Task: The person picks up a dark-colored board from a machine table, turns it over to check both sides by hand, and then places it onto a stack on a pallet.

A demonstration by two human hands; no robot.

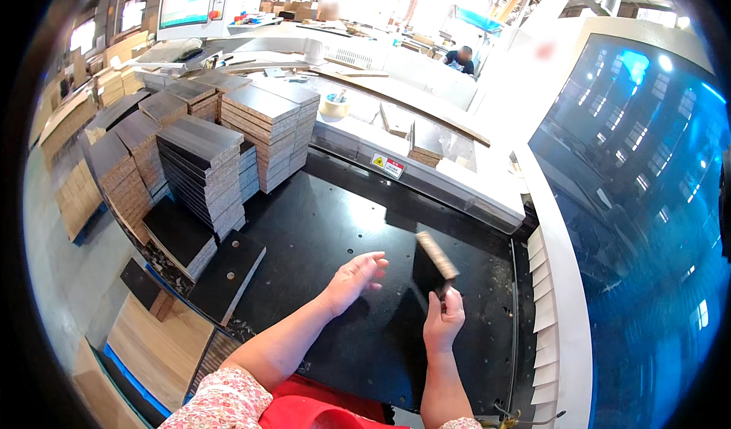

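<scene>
My right hand [444,321] grips the near end of a small dark chipboard panel [428,271]. The panel is tipped up above the black worktable [335,239], its pale raw edge facing upward and slightly blurred. To its left, my left hand [355,280] is raised over the table with loosely bent fingers, open and holding nothing. Stacks of dark-faced chipboard panels [199,143] stand at the table's left side. Nearer to me at that edge lies a dark panel with two round holes [230,275].
A white machine ledge with a warning label [388,165] runs behind the table and bears a tape roll [335,106] and board offcuts. A large blue machine window [647,223] rises on the right. A control screen [188,4] stands far left; a person [461,60] is farther back.
</scene>
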